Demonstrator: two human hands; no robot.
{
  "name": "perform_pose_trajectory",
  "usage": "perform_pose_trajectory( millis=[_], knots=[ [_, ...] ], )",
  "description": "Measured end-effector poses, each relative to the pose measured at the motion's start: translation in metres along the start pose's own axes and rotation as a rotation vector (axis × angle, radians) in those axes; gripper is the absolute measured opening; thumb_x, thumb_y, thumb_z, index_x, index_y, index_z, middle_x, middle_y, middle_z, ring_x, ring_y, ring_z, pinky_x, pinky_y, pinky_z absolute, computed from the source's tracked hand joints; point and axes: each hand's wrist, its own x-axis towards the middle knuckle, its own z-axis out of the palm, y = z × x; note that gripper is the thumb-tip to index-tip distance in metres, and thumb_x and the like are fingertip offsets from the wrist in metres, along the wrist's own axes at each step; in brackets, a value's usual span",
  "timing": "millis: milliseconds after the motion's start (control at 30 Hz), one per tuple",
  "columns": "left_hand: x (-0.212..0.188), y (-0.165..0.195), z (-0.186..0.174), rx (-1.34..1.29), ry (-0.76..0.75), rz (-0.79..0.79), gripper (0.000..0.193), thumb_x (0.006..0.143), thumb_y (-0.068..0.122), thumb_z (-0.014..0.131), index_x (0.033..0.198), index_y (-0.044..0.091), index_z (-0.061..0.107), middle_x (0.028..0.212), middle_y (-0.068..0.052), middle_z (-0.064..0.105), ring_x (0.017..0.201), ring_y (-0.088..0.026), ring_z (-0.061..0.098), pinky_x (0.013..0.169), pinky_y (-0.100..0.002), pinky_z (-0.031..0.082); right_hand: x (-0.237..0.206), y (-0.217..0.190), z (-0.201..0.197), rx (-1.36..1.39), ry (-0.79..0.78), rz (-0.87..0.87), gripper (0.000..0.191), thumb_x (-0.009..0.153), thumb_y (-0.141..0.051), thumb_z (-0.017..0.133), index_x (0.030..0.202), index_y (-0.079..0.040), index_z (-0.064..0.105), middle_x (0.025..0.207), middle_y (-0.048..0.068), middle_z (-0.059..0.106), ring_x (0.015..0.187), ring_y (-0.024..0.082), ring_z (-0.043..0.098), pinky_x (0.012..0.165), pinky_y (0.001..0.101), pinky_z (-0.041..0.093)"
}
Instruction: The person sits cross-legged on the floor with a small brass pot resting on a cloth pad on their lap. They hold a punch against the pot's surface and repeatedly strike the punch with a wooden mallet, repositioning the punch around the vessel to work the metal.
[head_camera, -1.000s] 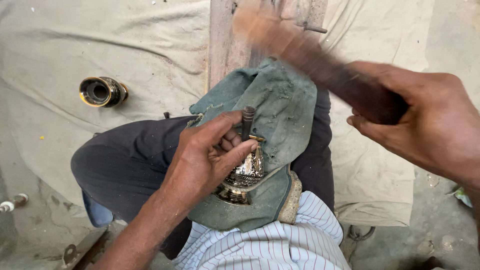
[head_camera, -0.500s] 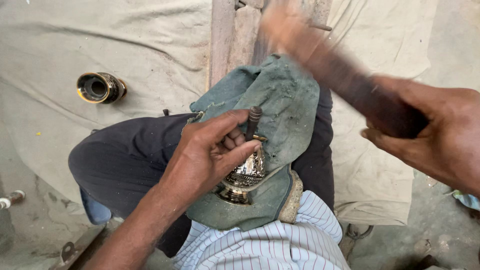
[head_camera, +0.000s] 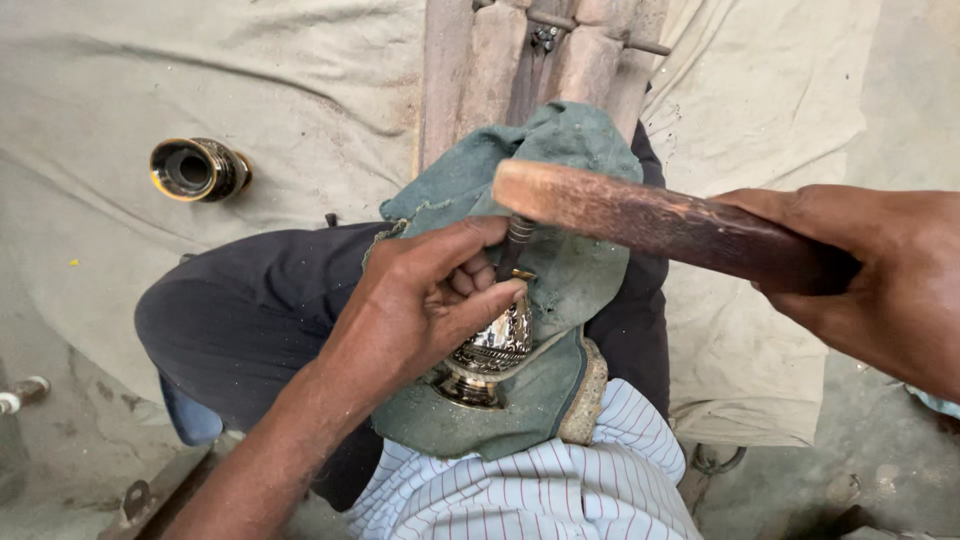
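Beige canvas sheet (head_camera: 250, 80) covers floor. Wooden block (head_camera: 500, 70) runs up top centre. Dark trouser leg (head_camera: 260, 310) crosses frame. Green cloth (head_camera: 570, 170) draped over knee, cradling engraved brass vessel (head_camera: 495, 345). Wooden mallet (head_camera: 660, 225) – right hand (head_camera: 870, 285) clenched round its handle, its pale end touching top of metal punch (head_camera: 512, 245). Left hand (head_camera: 430, 300) pinches punch between thumb and fingers, upright, tip on vessel, palm lying against brass. Second brass piece (head_camera: 198, 168) lies well apart on sheet, upper left, open mouth showing.
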Motion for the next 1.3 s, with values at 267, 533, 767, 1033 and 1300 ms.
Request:
perform_pose_trajectory(
  millis=[267,533,767,1033,1300],
  knots=[
    [0.000,-0.002,0.000,0.034,-0.004,0.041,0.043,0.087,0.012,0.083,0.126,0.001,0.068,0.081,-0.003,0.070,0.067,-0.007,0.063,0.054,-0.022,0.053,-0.002,0.013,0.001,0.052,0.049,0.025,0.057,0.078,-0.006,0.087,0.132,-0.015,0.070,0.093,0.008,0.075,0.075,0.019,0.076,0.070,0.0357,0.064],
    [-0.026,0.005,0.013,-0.126,0.206,-0.138,0.023,0.092,0.008,0.080,0.105,0.001,0.063,0.082,-0.002,0.069,0.071,-0.003,0.067,0.053,-0.017,0.055,0.010,0.017,0.002,0.815,0.360,-0.231,0.066,0.091,-0.006,0.077,0.149,-0.007,0.046,0.108,0.011,0.065,0.098,0.020,0.071,0.088,0.0338,0.064],
    [-0.028,0.010,0.026,-0.013,0.343,-0.118,0.024,0.092,0.007,0.080,0.102,0.000,0.060,0.084,-0.003,0.066,0.073,-0.003,0.063,0.056,-0.018,0.056,0.013,-0.008,-0.006,0.247,0.227,-0.261,0.066,0.077,-0.005,0.082,0.138,-0.014,0.060,0.102,0.010,0.074,0.085,0.021,0.074,0.079,0.0356,0.063],
    [-0.030,0.020,0.031,0.044,0.375,-0.187,0.029,0.093,0.006,0.078,0.118,0.000,0.063,0.080,-0.002,0.067,0.072,-0.002,0.065,0.056,-0.017,0.059,0.020,-0.045,-0.033,-0.378,0.062,-0.133,0.070,0.077,-0.023,0.082,0.145,-0.027,0.063,0.100,0.001,0.078,0.072,0.022,0.075,0.067,0.0373,0.060],
    [-0.030,0.019,0.031,0.032,0.362,-0.162,0.034,0.093,0.005,0.077,0.124,-0.001,0.063,0.083,-0.003,0.066,0.074,-0.003,0.064,0.056,-0.017,0.061,0.032,-0.048,-0.040,-0.364,-0.091,-0.040,0.062,0.091,-0.036,0.075,0.150,-0.038,0.056,0.099,-0.004,0.079,0.074,0.015,0.078,0.072,0.0324,0.064]
  ],
)
